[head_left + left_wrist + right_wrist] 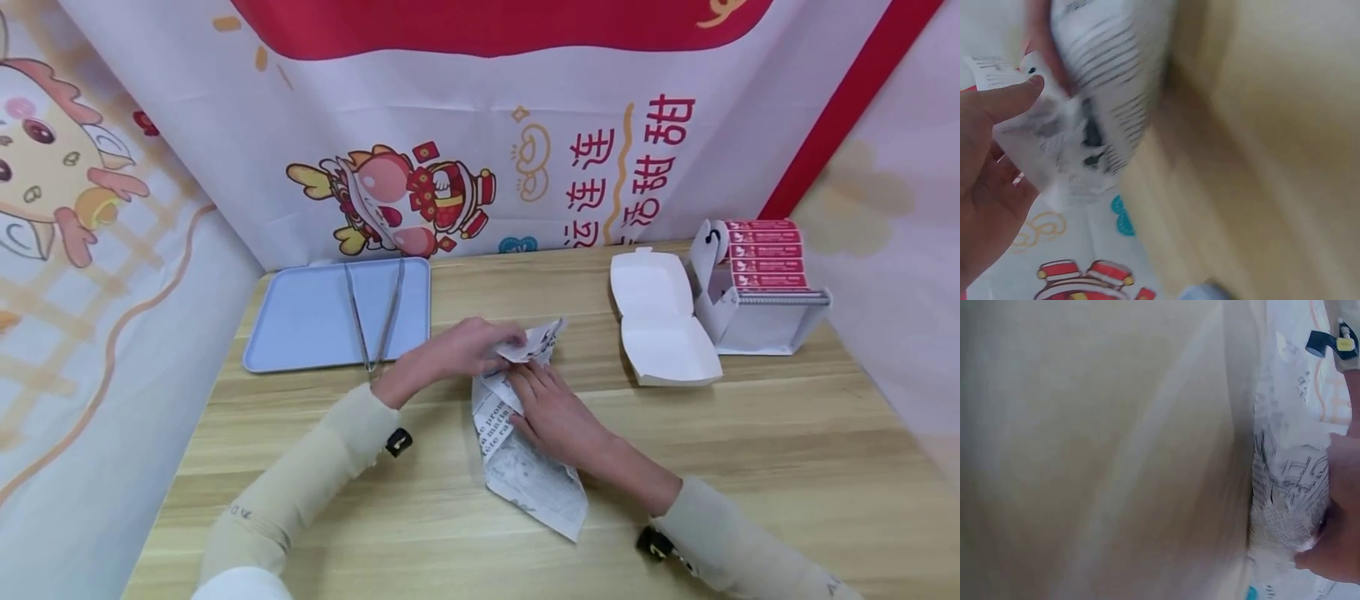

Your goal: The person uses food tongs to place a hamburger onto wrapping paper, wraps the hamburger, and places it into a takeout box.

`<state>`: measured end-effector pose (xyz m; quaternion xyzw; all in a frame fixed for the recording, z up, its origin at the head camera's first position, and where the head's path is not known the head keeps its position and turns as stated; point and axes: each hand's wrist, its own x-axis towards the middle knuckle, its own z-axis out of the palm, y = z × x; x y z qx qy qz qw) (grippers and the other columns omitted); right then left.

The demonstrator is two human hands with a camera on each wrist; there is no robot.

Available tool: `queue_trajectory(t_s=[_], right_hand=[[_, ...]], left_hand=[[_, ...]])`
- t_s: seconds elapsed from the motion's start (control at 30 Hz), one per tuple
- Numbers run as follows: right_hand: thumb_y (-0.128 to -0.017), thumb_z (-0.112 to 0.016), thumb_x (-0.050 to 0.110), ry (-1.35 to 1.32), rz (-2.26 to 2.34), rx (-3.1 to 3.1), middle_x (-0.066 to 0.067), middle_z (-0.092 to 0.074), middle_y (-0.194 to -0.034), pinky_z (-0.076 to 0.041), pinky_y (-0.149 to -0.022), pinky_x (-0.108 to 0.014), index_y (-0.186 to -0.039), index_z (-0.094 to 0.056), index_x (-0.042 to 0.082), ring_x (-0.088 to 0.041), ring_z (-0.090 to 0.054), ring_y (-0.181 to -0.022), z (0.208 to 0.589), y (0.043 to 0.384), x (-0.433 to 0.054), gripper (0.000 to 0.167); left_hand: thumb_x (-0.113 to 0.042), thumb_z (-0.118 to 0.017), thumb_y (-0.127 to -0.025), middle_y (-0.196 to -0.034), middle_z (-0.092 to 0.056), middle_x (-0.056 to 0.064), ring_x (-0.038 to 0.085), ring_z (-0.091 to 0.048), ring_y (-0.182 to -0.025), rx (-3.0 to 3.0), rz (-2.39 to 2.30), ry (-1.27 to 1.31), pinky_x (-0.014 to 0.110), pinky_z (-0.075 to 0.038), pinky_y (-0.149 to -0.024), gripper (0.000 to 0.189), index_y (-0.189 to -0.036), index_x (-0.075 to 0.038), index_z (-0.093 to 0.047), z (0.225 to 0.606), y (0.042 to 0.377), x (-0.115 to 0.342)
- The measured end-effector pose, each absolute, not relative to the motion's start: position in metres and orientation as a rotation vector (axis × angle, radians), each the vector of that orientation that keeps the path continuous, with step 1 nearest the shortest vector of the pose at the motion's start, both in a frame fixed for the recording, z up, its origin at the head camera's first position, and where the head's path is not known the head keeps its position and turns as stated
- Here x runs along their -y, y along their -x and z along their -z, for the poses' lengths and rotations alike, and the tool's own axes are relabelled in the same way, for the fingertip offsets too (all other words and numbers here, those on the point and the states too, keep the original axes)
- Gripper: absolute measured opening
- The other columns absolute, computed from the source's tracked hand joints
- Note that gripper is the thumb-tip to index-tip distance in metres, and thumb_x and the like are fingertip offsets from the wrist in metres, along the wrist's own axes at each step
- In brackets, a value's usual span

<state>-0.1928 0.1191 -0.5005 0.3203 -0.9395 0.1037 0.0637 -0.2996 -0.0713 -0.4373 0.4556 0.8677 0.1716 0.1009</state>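
A sheet of printed newspaper-style wrapping paper (536,492) lies folded into a long, narrow shape on the table. Its far end is pinched up by my left hand (476,346); in the left wrist view the thumb (1019,97) lies over the paper (1107,56). My right hand (562,421) rests on the folded paper just nearer, its fingers fairly straight and pressing on it. The right wrist view shows the crumpled printed paper (1291,475) along its right side. Whether anything lies inside the paper is hidden.
A blue tray (300,321) with metal tongs (386,325) on it stands at the back left. At the back right sit an open white takeaway box (663,333) and a dispenser (765,321) with a roll of red labels (768,258). A printed cloth (450,100) hangs behind the table.
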Motion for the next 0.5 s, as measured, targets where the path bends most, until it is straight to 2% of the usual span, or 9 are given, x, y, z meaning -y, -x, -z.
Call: queue_trajectory(t_s=[0.1,0.23,0.3,0.4,0.47,0.5], right_hand=[[-0.097,-0.064,0.029,-0.929,-0.413,2.809,-0.023,-0.039,-0.152,-0.03,-0.121,-0.05,-0.151,-0.03,0.0,-0.036,-0.035,-0.145,0.502,0.193,-0.118,0.07],[-0.09,-0.074,0.027,-0.917,-0.547,2.761,-0.022,-0.043,-0.147,-0.042,-0.113,-0.044,-0.147,-0.039,0.004,-0.034,-0.044,-0.135,0.497,0.189,-0.12,0.07],[-0.087,-0.077,0.028,-0.919,-0.576,2.746,-0.017,-0.053,-0.137,-0.05,-0.103,-0.04,-0.138,-0.051,0.005,-0.028,-0.054,-0.123,0.486,0.183,-0.125,0.062],[-0.084,-0.08,0.026,-0.85,-0.621,2.714,-0.01,-0.067,-0.113,-0.057,-0.082,-0.034,-0.118,-0.065,0.005,-0.022,-0.064,-0.098,0.465,0.177,-0.136,0.043],[-0.082,-0.081,0.019,-0.788,-0.612,2.676,-0.01,-0.069,-0.108,-0.057,-0.079,-0.035,-0.11,-0.067,0.005,-0.023,-0.065,-0.093,0.451,0.18,-0.143,0.034],[-0.081,-0.08,0.015,-0.764,-0.589,2.669,-0.012,-0.068,-0.111,-0.057,-0.082,-0.038,-0.111,-0.067,0.005,-0.025,-0.065,-0.097,0.447,0.183,-0.146,0.034]], left_hand=[[-0.02,-0.073,-0.092,-0.124,-0.071,0.003,0.015,-0.068,-0.108,-2.625,-0.496,-1.376,0.032,-0.056,-0.095,0.04,-0.13,-0.015,-0.062,0.448,0.292,0.073],[-0.017,-0.071,-0.093,-0.124,-0.071,0.0,0.015,-0.069,-0.108,-2.709,-0.502,-1.4,0.031,-0.057,-0.092,0.036,-0.128,-0.017,-0.063,0.457,0.283,0.073],[-0.014,-0.071,-0.092,-0.124,-0.07,-0.002,0.014,-0.068,-0.108,-2.736,-0.492,-1.408,0.03,-0.057,-0.091,0.034,-0.126,-0.018,-0.065,0.459,0.279,0.073],[-0.008,-0.069,-0.092,-0.13,-0.068,-0.001,0.016,-0.065,-0.119,-2.744,-0.485,-1.422,0.031,-0.055,-0.099,0.035,-0.124,-0.019,-0.066,0.46,0.275,0.073],[-0.004,-0.067,-0.091,-0.132,-0.067,0.001,0.019,-0.062,-0.125,-2.748,-0.483,-1.434,0.033,-0.052,-0.104,0.035,-0.124,-0.018,-0.067,0.461,0.274,0.073],[-0.002,-0.066,-0.091,-0.133,-0.067,0.003,0.021,-0.06,-0.129,-2.752,-0.482,-1.442,0.035,-0.05,-0.107,0.036,-0.124,-0.018,-0.068,0.461,0.273,0.074]])
